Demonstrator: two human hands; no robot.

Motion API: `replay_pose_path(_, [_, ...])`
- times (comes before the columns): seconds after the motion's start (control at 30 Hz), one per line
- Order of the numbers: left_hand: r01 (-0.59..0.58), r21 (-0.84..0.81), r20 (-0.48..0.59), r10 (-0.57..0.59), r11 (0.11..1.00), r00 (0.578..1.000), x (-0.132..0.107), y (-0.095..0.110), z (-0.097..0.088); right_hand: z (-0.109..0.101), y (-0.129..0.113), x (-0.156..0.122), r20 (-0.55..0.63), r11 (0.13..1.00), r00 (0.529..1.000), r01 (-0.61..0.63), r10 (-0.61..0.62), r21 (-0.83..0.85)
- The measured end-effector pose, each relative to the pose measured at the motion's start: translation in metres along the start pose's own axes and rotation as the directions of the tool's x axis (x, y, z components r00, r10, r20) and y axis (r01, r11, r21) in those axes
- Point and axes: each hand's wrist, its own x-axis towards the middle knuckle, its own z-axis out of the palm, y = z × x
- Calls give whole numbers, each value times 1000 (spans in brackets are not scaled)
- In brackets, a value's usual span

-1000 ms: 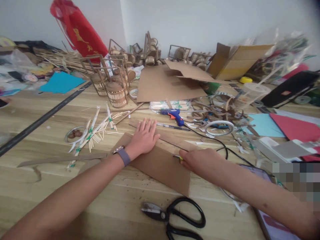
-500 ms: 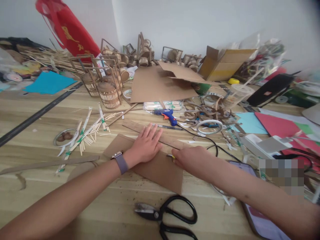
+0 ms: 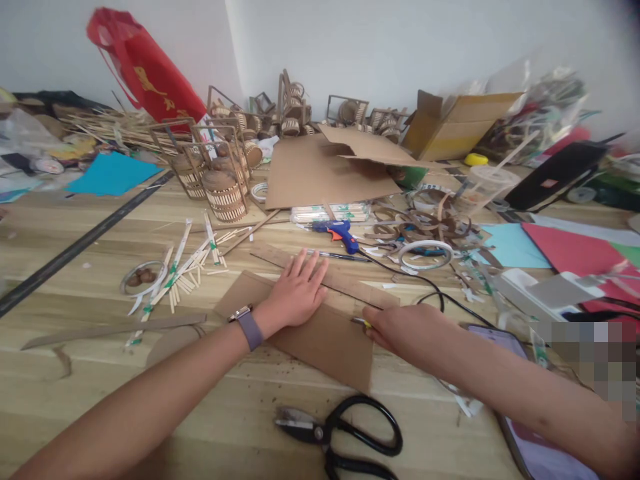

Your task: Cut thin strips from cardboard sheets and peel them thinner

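My left hand (image 3: pixel 300 293) lies flat with fingers spread, pressing on a piece of brown cardboard (image 3: pixel 320 347) and on the long narrow cardboard strip (image 3: pixel 350 287) along its far edge. A watch with a purple band is on that wrist. In my right hand (image 3: pixel 393 327) is a utility knife (image 3: pixel 367 324); a bit of yellow handle and the blade show, the rest is hidden by the fingers. Its blade is at the cardboard's right end, just below the strip. Black-handled scissors (image 3: pixel 320 433) lie open on the table, nearer to me.
A blue glue gun (image 3: pixel 345 237) with a black cord lies beyond the strip. Bamboo sticks (image 3: pixel 190 267) and a tape roll (image 3: pixel 125 277) are at left, a phone (image 3: pixel 530 427) under my right forearm. Small stick-and-cardboard lanterns (image 3: pixel 225 193) and a big cardboard sheet (image 3: pixel 320 173) stand farther back.
My right hand has moved the utility knife a little to the right, away from my left hand. My left hand stays pressed on the cardboard. The view has shifted slightly.
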Motion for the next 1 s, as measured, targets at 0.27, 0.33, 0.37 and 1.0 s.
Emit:
replay_pose_path(0.27, [12,-14,6,-12,1000,1000,1,-1,1,17,12,-11,24,1000,1000,-9,9,6])
replay_pose_path(0.33, [18,-15,7,-18,1000,1000,1,0,1,20,13,-15,23,1000,999,-30,30,-9])
replay_pose_path(0.37, [18,-14,7,-18,1000,1000,1,0,1,21,13,-16,23,999,999,-43,43,-18])
replay_pose_path(1.0, [15,-18,-24,-16,1000,1000,0,-1,4,53,17,-24,-182,996,982,-59,46,-71])
